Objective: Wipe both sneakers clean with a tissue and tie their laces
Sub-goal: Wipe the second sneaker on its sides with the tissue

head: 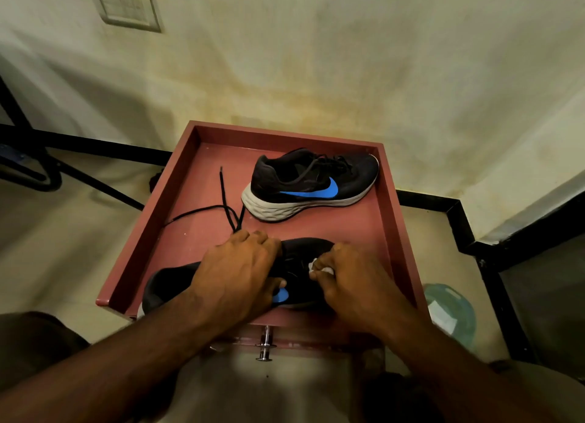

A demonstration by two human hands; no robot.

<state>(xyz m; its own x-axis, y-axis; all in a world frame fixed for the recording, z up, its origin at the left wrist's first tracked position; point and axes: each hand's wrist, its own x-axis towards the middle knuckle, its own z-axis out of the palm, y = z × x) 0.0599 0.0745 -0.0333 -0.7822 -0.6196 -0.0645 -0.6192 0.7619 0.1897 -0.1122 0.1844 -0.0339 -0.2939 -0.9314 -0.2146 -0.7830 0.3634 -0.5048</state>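
In the red tray (177,182), loose black laces (202,210) trail toward 10 o'clock. The left hand (234,273) grips the near sneaker (164,283) at 6 o'clock, fingers curled over it. The right hand (345,280) pinches a white tissue (319,267) against this shoe. The second sneaker (310,185) stands at 1 o'clock.

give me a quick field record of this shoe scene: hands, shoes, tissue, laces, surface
left hand: grips the near black sneaker with blue swoosh
right hand: pinches the crumpled white tissue on that sneaker
far black sneaker with blue swoosh: upright, untouched, toe to the right
loose black laces: untied, trailing past the left hand
surface: reddish-brown raised-edge tray
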